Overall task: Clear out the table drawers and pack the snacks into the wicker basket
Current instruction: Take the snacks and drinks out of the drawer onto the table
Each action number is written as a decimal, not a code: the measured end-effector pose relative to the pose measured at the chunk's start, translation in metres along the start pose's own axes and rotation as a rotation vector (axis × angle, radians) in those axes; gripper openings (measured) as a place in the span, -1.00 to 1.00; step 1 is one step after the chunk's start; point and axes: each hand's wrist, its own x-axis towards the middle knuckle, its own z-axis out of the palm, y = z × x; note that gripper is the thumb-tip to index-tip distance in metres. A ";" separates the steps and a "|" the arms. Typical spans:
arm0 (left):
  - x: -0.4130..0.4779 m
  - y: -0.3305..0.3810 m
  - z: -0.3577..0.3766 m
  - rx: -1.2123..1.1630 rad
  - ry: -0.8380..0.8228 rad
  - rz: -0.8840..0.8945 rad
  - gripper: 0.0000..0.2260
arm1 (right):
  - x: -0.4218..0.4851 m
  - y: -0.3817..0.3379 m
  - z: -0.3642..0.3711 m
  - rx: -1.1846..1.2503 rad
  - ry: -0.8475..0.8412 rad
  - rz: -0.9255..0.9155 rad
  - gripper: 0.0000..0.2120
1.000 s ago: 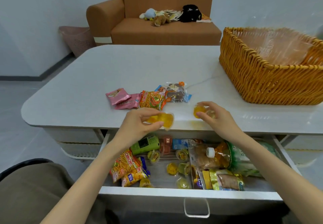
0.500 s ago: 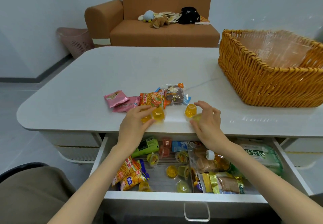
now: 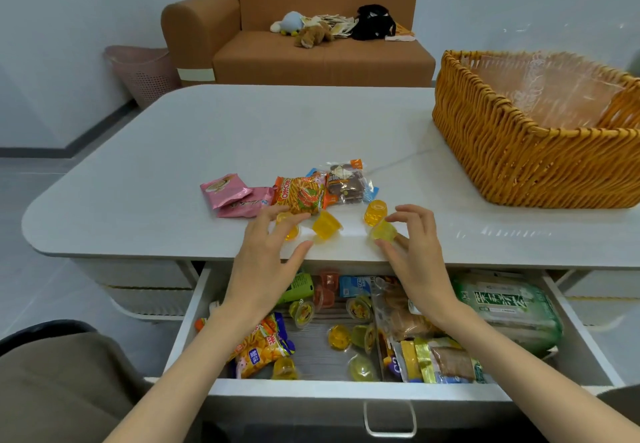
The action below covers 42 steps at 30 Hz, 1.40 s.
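In the head view, both hands are hovering over the near edge of the smooth white counter (image 3: pixel 207 138), above the pulled-out white drawer (image 3: pixel 311 390), which is holding glossy foil packets and more jelly cups. The left hand (image 3: pixel 266 259) is holding nothing, its fingers spread, and is partly hiding one of four small translucent yellow jelly cups (image 3: pixel 325 224). The right hand (image 3: pixel 415 255), fingers likewise spread and empty, is arching beside another. Crinkly pink, orange and clear snack packets (image 3: pixel 299 195) are lying just behind the cups. The woven golden wicker basket (image 3: pixel 519 158) is sitting well apart on the counter's right.
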 end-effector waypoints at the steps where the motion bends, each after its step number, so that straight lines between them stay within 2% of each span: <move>1: -0.002 0.002 0.001 -0.005 -0.015 0.025 -0.66 | -0.001 0.000 0.002 -0.043 0.006 -0.029 -0.72; 5: -0.006 0.003 0.016 0.090 -0.085 0.199 -0.68 | -0.001 0.002 0.006 -0.153 0.009 -0.058 -0.87; 7: -0.005 -0.001 0.025 0.171 -0.140 0.242 -0.65 | -0.001 0.003 0.005 -0.175 -0.033 -0.082 -0.85; 12: 0.009 -0.001 0.031 0.289 -0.257 0.199 -0.52 | 0.004 0.003 0.009 -0.224 -0.211 -0.137 -0.70; 19: 0.028 0.001 0.024 0.280 -0.418 0.082 -0.52 | 0.015 0.000 0.016 -0.384 -0.427 -0.096 -0.51; 21: 0.027 0.000 0.024 0.313 -0.439 0.094 -0.52 | 0.016 -0.001 0.014 -0.340 -0.474 -0.062 -0.51; 23: 0.025 0.000 0.021 0.319 -0.458 0.105 -0.52 | 0.016 -0.005 0.008 -0.200 -0.437 -0.010 -0.54; 26: 0.019 0.003 0.012 0.262 -0.420 0.127 -0.52 | 0.013 -0.016 -0.005 -0.092 -0.319 -0.002 -0.67; 28: 0.010 0.009 0.002 0.202 -0.330 0.147 -0.54 | 0.009 -0.027 -0.018 -0.034 -0.298 0.005 -0.75; 30: -0.003 0.016 -0.009 0.135 -0.212 0.174 -0.62 | 0.002 -0.038 -0.032 0.021 -0.356 0.033 -0.82; 32: -0.017 0.021 -0.018 0.111 -0.161 0.233 -0.68 | -0.008 -0.043 -0.044 0.044 -0.488 0.050 -0.87; 37: -0.034 0.020 -0.009 0.134 -0.479 0.187 -0.68 | -0.032 -0.016 -0.034 -0.124 -0.832 0.081 -0.82; 42: -0.038 -0.001 0.028 0.217 -0.749 0.120 -0.63 | -0.051 0.012 -0.006 -0.326 -0.927 0.018 -0.66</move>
